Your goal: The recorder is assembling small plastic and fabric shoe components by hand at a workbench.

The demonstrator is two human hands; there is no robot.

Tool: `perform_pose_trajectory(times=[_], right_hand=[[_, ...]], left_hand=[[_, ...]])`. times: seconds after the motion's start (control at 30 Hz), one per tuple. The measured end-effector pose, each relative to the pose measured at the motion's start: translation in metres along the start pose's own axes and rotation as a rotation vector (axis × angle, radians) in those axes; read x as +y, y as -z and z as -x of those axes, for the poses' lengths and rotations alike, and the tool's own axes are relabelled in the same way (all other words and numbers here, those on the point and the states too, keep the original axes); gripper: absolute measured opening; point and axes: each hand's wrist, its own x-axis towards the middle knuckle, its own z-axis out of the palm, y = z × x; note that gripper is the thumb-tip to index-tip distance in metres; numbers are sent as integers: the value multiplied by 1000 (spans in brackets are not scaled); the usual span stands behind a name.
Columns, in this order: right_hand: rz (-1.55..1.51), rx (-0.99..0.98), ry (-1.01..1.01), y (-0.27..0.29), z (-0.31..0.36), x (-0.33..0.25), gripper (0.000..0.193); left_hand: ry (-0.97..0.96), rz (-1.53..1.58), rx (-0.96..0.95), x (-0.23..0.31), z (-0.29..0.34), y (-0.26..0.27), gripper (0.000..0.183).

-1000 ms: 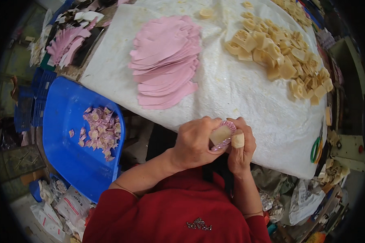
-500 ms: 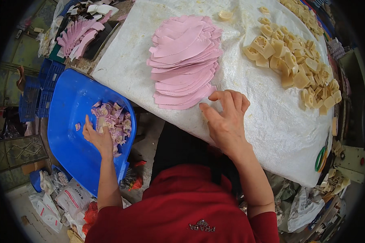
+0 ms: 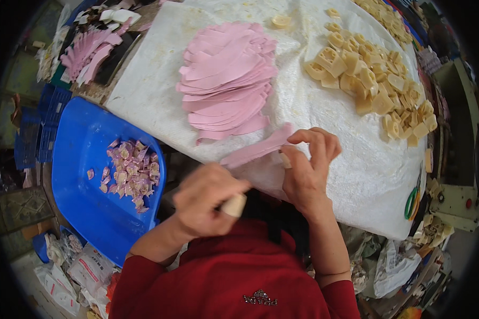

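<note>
Your left hand (image 3: 207,199) is out of the blue tub (image 3: 77,175) and at the worktop's (image 3: 356,186) near edge; a pink strip (image 3: 258,149) now lies by that edge, just beside the pink stack (image 3: 226,80). Your right hand (image 3: 310,170), fingers curled, meets the strip's right end; pinch unconfirmed. Your left is curled and blurred, its grip indeterminable.

shiny letters (image 3: 260,301) sit under a small crown (image 3: 259,293) on the red shirt (image 3: 213,282); a white bag (image 3: 84,276) at lower left bears red print (image 3: 92,273) (too small to read).
</note>
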Motion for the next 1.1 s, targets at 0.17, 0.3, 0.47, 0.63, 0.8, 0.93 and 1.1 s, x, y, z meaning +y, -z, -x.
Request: perform_pose_trajectory(times=[0.17, 0.3, 0.47, 0.63, 0.8, 0.93, 1.1], right_hand=[[118, 69, -40, 23, 8, 15, 20], [185, 168, -68, 34, 18, 19, 21], [121, 2, -22, 41, 26, 12, 29], [-335, -12, -232, 42, 17, 24, 32], [-457, -120, -409, 26, 6, 30, 22], [-757, 104, -554, 12, -9, 36, 22], [-449, -190, -172, -8, -34, 21, 19]], left_hand=[[-4, 14, -212, -1, 3, -35, 16], [614, 526, -285, 15, -5, -58, 27], [1043, 971, -107, 4, -10, -74, 36], [907, 762, -93, -7, -10, -70, 34], [794, 473, -213, -4, -11, -59, 30], [631, 454, -62, -6, 12, -40, 29], [312, 670, 217, -1, 12, -25, 25]])
